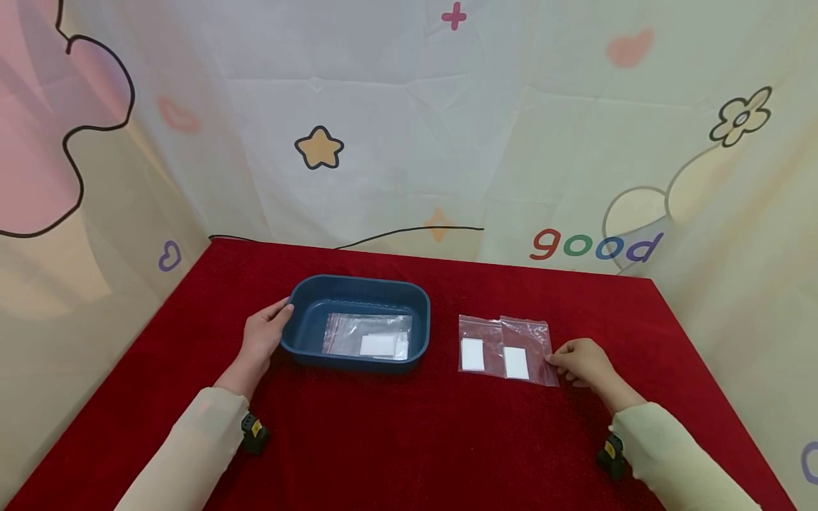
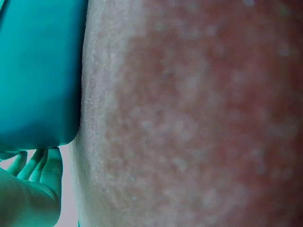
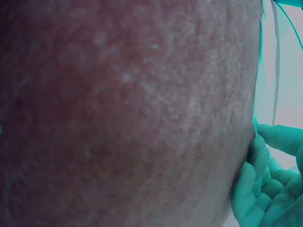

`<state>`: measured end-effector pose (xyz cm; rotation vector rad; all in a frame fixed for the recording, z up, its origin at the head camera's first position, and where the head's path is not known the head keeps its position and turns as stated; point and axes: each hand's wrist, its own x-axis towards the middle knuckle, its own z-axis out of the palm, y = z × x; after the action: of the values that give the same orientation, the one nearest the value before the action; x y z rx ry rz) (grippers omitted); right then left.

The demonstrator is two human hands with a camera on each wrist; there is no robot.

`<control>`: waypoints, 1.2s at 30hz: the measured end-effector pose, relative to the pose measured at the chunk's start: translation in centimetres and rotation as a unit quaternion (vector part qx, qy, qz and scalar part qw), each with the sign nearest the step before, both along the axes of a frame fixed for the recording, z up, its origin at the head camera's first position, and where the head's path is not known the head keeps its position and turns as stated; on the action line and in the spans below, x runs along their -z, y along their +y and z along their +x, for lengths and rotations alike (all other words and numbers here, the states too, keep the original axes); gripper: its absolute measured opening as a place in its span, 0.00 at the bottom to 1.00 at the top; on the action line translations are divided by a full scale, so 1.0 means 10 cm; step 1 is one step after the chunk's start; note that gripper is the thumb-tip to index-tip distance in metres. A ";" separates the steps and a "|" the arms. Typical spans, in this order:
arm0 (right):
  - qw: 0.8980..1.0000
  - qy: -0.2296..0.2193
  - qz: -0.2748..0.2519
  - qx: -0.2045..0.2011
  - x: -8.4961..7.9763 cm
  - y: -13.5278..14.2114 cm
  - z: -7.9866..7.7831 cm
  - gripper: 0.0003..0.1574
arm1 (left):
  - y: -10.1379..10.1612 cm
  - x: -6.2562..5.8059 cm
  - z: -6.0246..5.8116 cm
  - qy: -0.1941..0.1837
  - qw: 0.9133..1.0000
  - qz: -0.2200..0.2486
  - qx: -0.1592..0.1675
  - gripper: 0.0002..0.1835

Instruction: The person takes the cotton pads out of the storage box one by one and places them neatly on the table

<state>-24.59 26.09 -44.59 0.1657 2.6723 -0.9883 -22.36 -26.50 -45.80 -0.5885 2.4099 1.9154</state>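
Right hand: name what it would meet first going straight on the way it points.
The right hand pinches the rightmost clear bag by its edge; straight on, it would probably first meet the white rectangle inside.

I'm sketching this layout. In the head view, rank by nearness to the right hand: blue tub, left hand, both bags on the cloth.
1. Right bag, pinched by right hand.
2. Left bag, beside it.
3. Blue tub, farther left.
4. Left hand, at the tub's left end.
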 end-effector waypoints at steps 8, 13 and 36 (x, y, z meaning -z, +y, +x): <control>1.000 0.004 0.009 -0.006 -0.01 0.01 -0.01 0.15 | 0.00 -0.01 0.01 -0.003 1.000 -0.004 -0.001 0.28; 1.000 -0.001 0.006 -0.010 -0.04 0.04 -0.03 0.18 | 0.00 -0.01 0.00 -0.005 1.000 -0.007 0.002 0.28; 0.996 0.040 -0.067 -0.040 -0.39 0.00 -0.24 0.28 | 0.00 -0.01 0.01 -0.002 1.000 -0.001 0.006 0.28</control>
<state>-26.95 26.06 -40.73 -0.0088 2.6486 -1.1673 -22.26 -26.53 -45.66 -0.5763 2.4091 1.9057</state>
